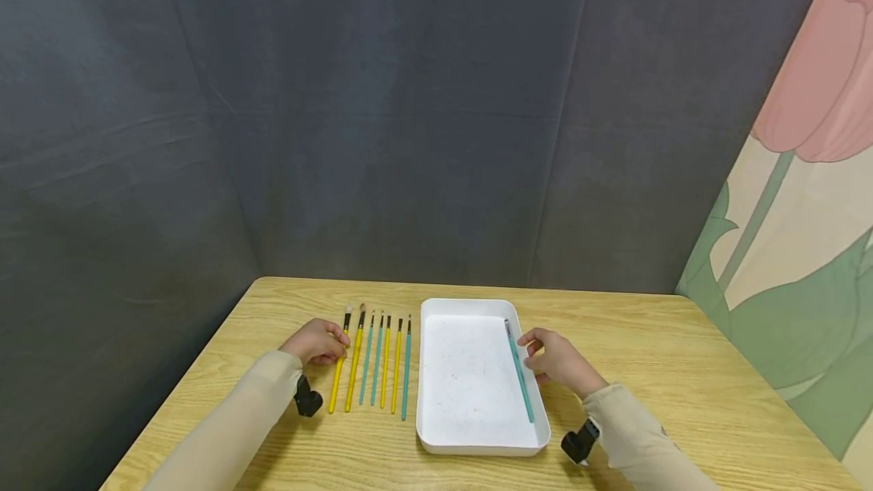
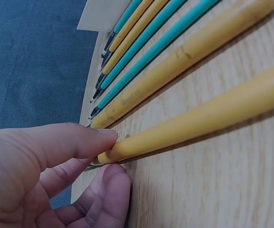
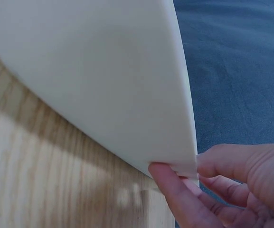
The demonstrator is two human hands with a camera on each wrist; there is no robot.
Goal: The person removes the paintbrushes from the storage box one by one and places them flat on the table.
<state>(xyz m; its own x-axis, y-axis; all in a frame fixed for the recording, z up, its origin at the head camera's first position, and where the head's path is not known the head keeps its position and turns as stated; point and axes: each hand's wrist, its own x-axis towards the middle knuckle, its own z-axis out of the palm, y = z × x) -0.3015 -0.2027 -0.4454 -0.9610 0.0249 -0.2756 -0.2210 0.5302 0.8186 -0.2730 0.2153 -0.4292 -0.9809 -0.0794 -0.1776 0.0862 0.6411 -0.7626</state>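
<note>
At the left end of a row of paintbrushes, my left hand has its thumb and fingers around the upper part of a yellow-handled paintbrush. The left wrist view shows the thumb on one side of that handle and fingertips on the other, while the brush lies along the table. My right hand pinches the right side wall of a white tray. In the right wrist view its fingers press the wall's outer face, with the thumb at the rim. Inside the tray lies a teal paintbrush along the right wall.
Between the left hand and the tray lie several more brushes, among them a thick yellow one and a teal one nearest the tray. The wooden table ends at a dark curtain. A tulip-painted wall stands at right.
</note>
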